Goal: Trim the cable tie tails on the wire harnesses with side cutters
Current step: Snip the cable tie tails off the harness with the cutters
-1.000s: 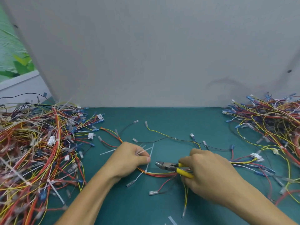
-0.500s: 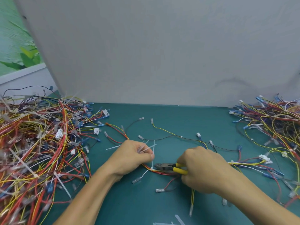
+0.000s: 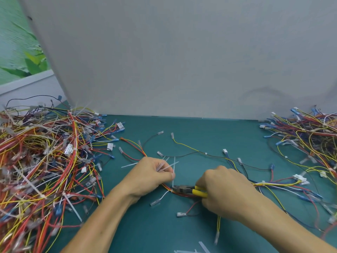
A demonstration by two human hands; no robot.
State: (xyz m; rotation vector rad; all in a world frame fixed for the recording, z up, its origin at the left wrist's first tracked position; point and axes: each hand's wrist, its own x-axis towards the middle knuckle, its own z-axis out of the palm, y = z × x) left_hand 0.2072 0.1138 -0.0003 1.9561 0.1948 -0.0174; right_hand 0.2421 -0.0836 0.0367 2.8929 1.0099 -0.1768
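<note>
My right hand [image 3: 224, 194] is curled round the yellow handles of the cutters [image 3: 189, 190], their nose at the base of an upright tie tail [image 3: 173, 172] on the harness [image 3: 182, 194] at mid-table. My left hand [image 3: 151, 177] pinches that harness, with a few white ties in its fingers. Cut scraps [image 3: 202, 247] lie near me. I judge the big left pile [image 3: 45, 161], bristling with tails, undone, and the right pile [image 3: 310, 136] likely finished

Illumination: even, diffuse, moderately bright. Faint soft shadows on the teal matte table mat [image 3: 200, 130], lower centre. Wide-angle distortion bends the pale grey back panel [image 3: 164, 61] near frame edges. Tangled multicoloured wire harness pile [image 3: 36, 161], left, slightly blurred.
</note>
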